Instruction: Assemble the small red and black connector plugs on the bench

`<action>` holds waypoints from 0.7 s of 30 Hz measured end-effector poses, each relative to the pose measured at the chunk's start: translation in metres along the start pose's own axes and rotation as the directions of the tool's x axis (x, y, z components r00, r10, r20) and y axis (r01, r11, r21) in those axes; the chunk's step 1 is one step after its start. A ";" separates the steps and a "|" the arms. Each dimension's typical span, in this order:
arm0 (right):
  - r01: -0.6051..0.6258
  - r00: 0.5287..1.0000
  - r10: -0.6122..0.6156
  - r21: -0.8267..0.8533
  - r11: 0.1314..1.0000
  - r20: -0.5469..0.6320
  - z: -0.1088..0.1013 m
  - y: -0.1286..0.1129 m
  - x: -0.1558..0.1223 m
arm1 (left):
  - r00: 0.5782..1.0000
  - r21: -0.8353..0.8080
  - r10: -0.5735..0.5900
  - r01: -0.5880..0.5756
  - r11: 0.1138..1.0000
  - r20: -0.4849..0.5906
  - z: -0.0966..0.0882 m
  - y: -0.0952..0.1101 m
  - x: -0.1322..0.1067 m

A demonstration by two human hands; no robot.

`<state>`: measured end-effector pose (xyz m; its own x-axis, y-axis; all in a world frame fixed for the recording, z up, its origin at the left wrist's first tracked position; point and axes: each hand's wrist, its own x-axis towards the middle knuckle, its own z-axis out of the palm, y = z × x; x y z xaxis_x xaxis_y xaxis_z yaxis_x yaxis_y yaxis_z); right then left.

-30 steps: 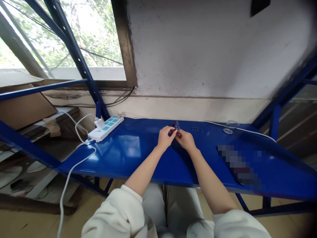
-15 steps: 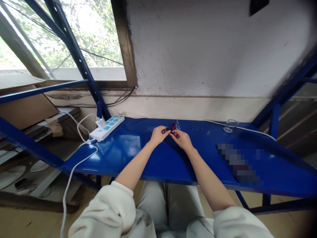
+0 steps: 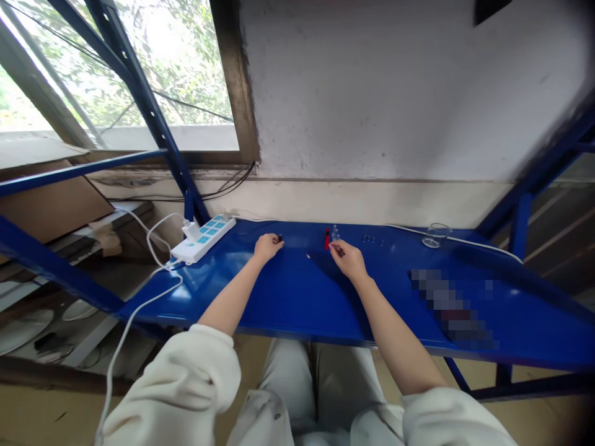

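Over the left half of the blue table [image 3: 297, 303], my left hand [image 3: 266, 248] is closed, with a small dark piece [image 3: 280, 238] showing at its fingertips. My right hand [image 3: 349, 260] has its fingers pinched together beside a slim red object [image 3: 327, 239] with a dark top; whatever the pinch holds is too small to make out. Just behind those fingertips stand several small clear pieces [image 3: 335, 232]. Between my hands a tiny pale piece [image 3: 308, 256] lies on the tabletop.
A white power strip [image 3: 199, 240] with a plug and cord lies at the left. Several tiny pieces [image 3: 369, 239] and a clear cup [image 3: 437, 232] are toward the back right. A blurred-out long item [image 3: 449, 306] rests on the right. Blue frame posts [image 3: 515, 226] flank the table.
My hands were together near the middle and have parted. The left moved left with a small dark piece; the right shifted slightly right. The tiny pale piece now shows between them.
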<state>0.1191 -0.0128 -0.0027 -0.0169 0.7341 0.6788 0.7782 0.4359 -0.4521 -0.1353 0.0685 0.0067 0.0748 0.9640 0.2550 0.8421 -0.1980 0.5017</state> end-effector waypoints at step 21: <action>-0.490 0.850 0.522 -0.257 0.833 0.069 -0.013 0.021 0.005 | 0.978 0.035 -0.206 0.204 0.978 0.032 0.007 0.002 -0.004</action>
<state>0.1435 -0.0070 -0.0008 0.3483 0.8877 0.3010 0.8175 -0.1306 -0.5609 -0.1300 0.0652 0.0005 -0.0827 0.9894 0.1195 0.8579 0.0097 0.5138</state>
